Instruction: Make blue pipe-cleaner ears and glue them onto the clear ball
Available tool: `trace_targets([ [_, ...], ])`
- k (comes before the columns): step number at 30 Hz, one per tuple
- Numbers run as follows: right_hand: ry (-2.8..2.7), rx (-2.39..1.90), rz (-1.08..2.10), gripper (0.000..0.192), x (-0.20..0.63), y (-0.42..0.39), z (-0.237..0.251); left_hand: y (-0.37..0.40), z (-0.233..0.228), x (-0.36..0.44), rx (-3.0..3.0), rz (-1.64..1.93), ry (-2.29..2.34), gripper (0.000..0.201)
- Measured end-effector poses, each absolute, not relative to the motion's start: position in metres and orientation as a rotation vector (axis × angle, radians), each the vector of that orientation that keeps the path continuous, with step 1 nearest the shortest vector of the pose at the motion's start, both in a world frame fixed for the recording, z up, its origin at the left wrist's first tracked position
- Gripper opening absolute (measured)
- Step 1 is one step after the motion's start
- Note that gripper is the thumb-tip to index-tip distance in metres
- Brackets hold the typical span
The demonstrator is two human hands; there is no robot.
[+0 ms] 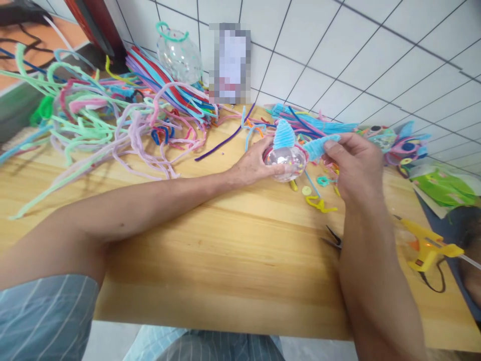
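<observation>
Across the wooden table [225,240], a heap of fuzzy stems [135,134] sprawls at the far left; a yellow glue gun [428,243] lies at the right, near enough to the right forearm that a careless sideways sweep could probably knock it.

The clear globe [290,161] is right of centre, toward the far side. The left hand [255,163] grips its left side, thumb laid across the near face, the other fingers mostly hidden behind. That smooth, curved shell could slip or roll if the thumb eases.

The right hand [356,165] pinches a ridged blue piece [314,147] between thumb and fingers at its right end. Too hard a tug might bend the soft piece or pull it off line; whether it is fixed to the globe, I cannot tell.

The globe, being round, shows no clear long axis. The upright blue piece [284,134] on it points up and far; the pinched one slants from the globe's right side toward the far right.
</observation>
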State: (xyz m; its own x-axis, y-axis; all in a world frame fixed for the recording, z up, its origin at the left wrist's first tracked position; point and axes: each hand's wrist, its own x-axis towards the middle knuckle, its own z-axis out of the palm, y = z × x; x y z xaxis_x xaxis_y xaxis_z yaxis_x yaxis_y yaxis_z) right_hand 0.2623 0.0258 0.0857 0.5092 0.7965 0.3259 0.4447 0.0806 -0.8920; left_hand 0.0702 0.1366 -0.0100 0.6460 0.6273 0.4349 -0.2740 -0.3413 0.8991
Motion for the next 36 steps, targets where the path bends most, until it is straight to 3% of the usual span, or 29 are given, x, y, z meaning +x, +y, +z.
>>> trace_targets([
  [13,-1.107,-1.54,0.343,0.017,0.261,0.024,0.09,0.138,-0.014,0.073,1.685,0.944,0.29,0.082],
  [25,-1.091,-1.339,0.229,0.023,0.25,0.023,0.095,0.142,-0.017,0.074,1.718,0.974,0.256,0.086],
  [36,-1.104,-1.393,0.322,0.02,0.241,0.018,0.103,0.141,-0.018,0.074,1.713,0.978,0.239,0.086],
])
